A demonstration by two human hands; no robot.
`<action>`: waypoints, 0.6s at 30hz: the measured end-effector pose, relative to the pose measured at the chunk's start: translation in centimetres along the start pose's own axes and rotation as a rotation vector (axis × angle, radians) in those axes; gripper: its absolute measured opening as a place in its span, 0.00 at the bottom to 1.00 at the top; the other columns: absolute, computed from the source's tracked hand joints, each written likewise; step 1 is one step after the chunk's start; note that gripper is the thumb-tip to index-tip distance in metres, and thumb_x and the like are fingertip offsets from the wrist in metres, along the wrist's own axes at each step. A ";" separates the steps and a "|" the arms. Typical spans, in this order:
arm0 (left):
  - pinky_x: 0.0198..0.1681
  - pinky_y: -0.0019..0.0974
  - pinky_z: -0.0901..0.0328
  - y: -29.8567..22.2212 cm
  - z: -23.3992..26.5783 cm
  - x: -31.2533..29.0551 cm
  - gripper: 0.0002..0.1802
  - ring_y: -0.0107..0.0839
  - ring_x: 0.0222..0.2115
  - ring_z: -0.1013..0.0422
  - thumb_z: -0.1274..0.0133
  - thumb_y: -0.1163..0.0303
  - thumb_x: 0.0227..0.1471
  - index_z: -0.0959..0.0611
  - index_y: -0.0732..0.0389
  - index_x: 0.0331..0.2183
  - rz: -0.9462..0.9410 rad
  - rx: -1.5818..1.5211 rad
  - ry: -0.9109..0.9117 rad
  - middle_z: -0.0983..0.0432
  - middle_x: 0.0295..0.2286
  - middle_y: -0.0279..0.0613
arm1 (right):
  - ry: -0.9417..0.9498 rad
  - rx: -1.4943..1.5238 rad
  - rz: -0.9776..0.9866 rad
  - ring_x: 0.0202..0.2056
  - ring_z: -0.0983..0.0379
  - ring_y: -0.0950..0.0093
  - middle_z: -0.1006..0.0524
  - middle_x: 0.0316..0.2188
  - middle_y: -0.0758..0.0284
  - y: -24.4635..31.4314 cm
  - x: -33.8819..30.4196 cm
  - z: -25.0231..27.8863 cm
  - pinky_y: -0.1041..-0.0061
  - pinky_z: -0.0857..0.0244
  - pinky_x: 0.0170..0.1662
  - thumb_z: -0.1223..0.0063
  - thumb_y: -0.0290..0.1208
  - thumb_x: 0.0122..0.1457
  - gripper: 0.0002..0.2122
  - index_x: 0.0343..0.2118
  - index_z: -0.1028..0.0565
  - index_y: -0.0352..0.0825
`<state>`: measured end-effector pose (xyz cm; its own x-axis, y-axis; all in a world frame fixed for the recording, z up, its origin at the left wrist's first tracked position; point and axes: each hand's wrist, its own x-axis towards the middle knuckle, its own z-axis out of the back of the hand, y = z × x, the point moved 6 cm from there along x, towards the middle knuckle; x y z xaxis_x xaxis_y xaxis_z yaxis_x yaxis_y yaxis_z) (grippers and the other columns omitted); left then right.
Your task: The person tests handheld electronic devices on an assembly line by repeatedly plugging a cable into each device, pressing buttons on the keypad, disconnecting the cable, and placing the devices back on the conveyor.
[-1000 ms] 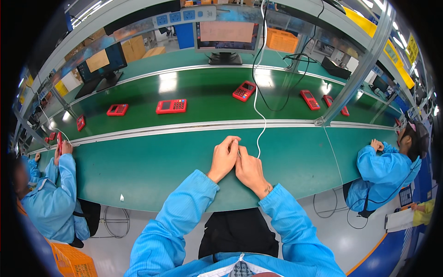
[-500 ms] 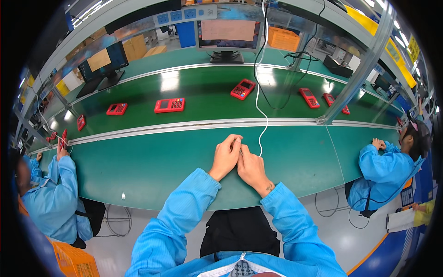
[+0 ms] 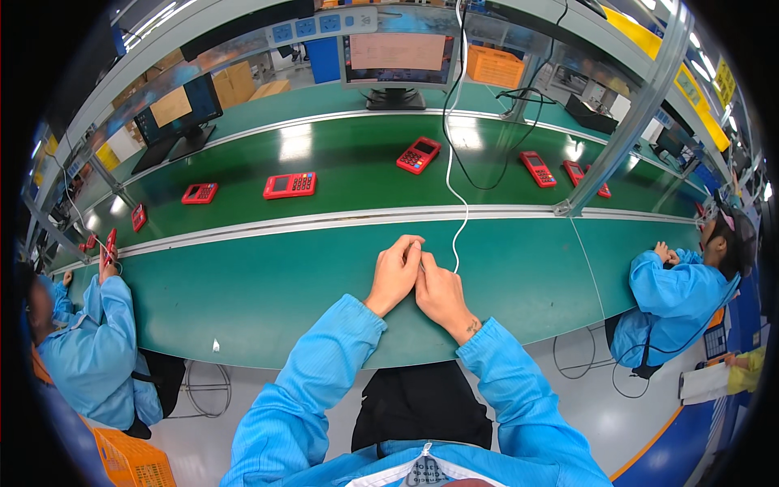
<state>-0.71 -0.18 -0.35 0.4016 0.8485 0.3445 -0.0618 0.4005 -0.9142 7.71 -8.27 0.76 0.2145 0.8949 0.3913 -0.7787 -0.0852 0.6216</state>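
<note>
My left hand (image 3: pixel 395 274) and my right hand (image 3: pixel 441 290) meet above the green worktop (image 3: pixel 243 292), fingertips together. A white cable (image 3: pixel 459 207) hangs from above and runs into the right hand, whose fingers are curled closed around its lower end. The left fingers are pinched against the right ones; whatever lies between them is hidden. Beyond the hands, on a darker green belt (image 3: pixel 349 178), lie red handheld card terminals with keypads, among them one terminal (image 3: pixel 290 185) left of centre and another terminal (image 3: pixel 419 155) straight ahead.
A metal rail (image 3: pixel 324 222) separates worktop and belt. An upright post (image 3: pixel 625 114) rises at right. A black cable (image 3: pixel 487 188) loops over the belt. Co-workers in blue sit left (image 3: pixel 89 349) and right (image 3: pixel 677 288). A monitor (image 3: pixel 398 69) stands behind the belt.
The red terminals have shifted slightly leftward along the belt. My hands keep nearly the same place and pose; the view itself has moved a little.
</note>
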 end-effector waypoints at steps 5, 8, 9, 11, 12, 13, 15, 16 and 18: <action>0.24 0.39 0.35 0.0 0.2 -0.1 0.12 0.36 0.19 0.28 0.52 0.67 0.61 0.19 0.63 0.39 0.027 0.012 0.012 0.24 0.19 0.48 | 0.012 0.003 -0.006 0.26 0.26 0.49 0.22 0.25 0.52 0.2 0.0 -0.1 0.51 0.34 0.28 0.55 0.29 0.62 0.09 0.44 0.31 0.33; 0.27 0.32 0.35 0.0 0.1 -0.1 0.12 0.24 0.22 0.32 0.52 0.67 0.63 0.19 0.64 0.40 0.046 0.016 0.033 0.25 0.21 0.40 | 0.007 0.009 0.000 0.26 0.26 0.49 0.22 0.24 0.52 0.0 0.0 -0.1 0.51 0.34 0.28 0.55 0.28 0.62 0.09 0.43 0.31 0.32; 0.27 0.32 0.35 -0.1 0.1 0.0 0.12 0.24 0.22 0.32 0.52 0.67 0.63 0.19 0.64 0.40 0.046 0.016 0.031 0.25 0.21 0.40 | 0.005 0.007 0.001 0.26 0.26 0.49 0.22 0.24 0.52 -0.1 0.1 -0.1 0.51 0.34 0.27 0.55 0.28 0.62 0.09 0.43 0.31 0.32; 0.27 0.32 0.34 -0.2 0.0 0.0 0.12 0.24 0.22 0.31 0.53 0.67 0.63 0.19 0.64 0.40 0.055 0.012 0.043 0.25 0.21 0.40 | 0.004 0.014 0.006 0.26 0.25 0.49 0.22 0.24 0.52 -0.1 0.1 -0.1 0.51 0.34 0.27 0.55 0.28 0.62 0.09 0.43 0.31 0.32; 0.27 0.32 0.34 -0.2 0.0 0.0 0.12 0.24 0.22 0.31 0.53 0.67 0.63 0.19 0.64 0.40 0.055 0.011 0.043 0.25 0.21 0.40 | 0.002 0.020 0.009 0.25 0.25 0.49 0.22 0.23 0.52 -0.1 0.1 -0.1 0.51 0.34 0.27 0.55 0.28 0.62 0.08 0.43 0.31 0.32; 0.27 0.32 0.34 -0.3 0.0 0.0 0.12 0.24 0.22 0.31 0.53 0.67 0.63 0.19 0.64 0.40 0.061 0.020 0.045 0.25 0.21 0.40 | 0.001 0.020 0.010 0.25 0.25 0.49 0.22 0.23 0.52 -0.1 0.1 -0.1 0.51 0.34 0.27 0.55 0.28 0.62 0.08 0.43 0.31 0.32; 0.27 0.32 0.34 -0.2 0.0 -0.1 0.13 0.24 0.22 0.31 0.53 0.67 0.63 0.19 0.64 0.40 0.067 0.031 0.045 0.25 0.21 0.41 | -0.013 0.020 0.012 0.25 0.26 0.49 0.22 0.22 0.53 -0.1 0.1 -0.1 0.50 0.35 0.26 0.57 0.29 0.65 0.09 0.45 0.31 0.35; 0.26 0.33 0.35 -0.2 0.1 -0.1 0.13 0.24 0.22 0.32 0.53 0.66 0.63 0.19 0.64 0.41 0.050 0.016 0.025 0.25 0.21 0.40 | -0.015 0.022 0.015 0.25 0.26 0.49 0.22 0.22 0.53 -0.1 0.1 -0.1 0.50 0.35 0.26 0.57 0.29 0.65 0.09 0.45 0.31 0.35; 0.25 0.33 0.36 -0.6 0.0 -0.2 0.13 0.24 0.21 0.33 0.53 0.66 0.63 0.20 0.64 0.43 0.029 0.001 0.010 0.26 0.20 0.40 | -0.070 -0.005 0.072 0.24 0.26 0.49 0.23 0.21 0.53 -0.2 0.2 0.6 0.51 0.35 0.24 0.57 0.29 0.65 0.08 0.43 0.30 0.35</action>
<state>-0.74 -0.62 0.15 0.4086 0.8562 0.3161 -0.0744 0.3765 -0.9234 8.28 -8.30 1.12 0.1980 0.8537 0.4817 -0.7968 -0.1461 0.5864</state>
